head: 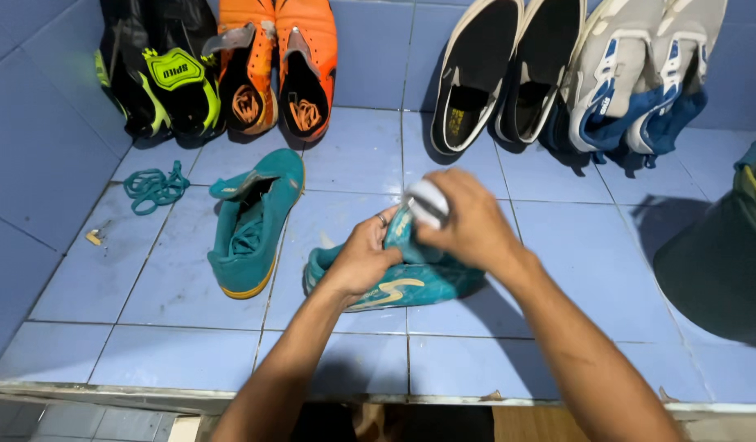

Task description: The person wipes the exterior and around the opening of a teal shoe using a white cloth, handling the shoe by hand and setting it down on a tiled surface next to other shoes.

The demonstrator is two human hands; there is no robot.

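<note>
- We hold a teal shoe [398, 282] on its side over the blue tiled floor [558, 245], near the middle of the view; it shows a pale yellow swoosh mark and a thin yellow sole edge.
- Our left hand [363, 260] is closed around the shoe's upper part, thumb on top, a ring on one finger.
- Our right hand [468, 221] is curled over a small white object [427, 202], pressing it against the shoe's opening; we cannot tell what the object is.
- Both forearms reach up from the lower edge and meet at the shoe.
- The matching teal shoe [255, 225] lies flat just to the left, with loose teal laces [154, 187] farther left.
- Against the wall lean black-and-green boots [161, 74], orange boots [279, 69], dark slip-ons [496, 69] and grey-blue sneakers [640, 74].
- A dark bucket [722, 254] stands at the right.
</note>
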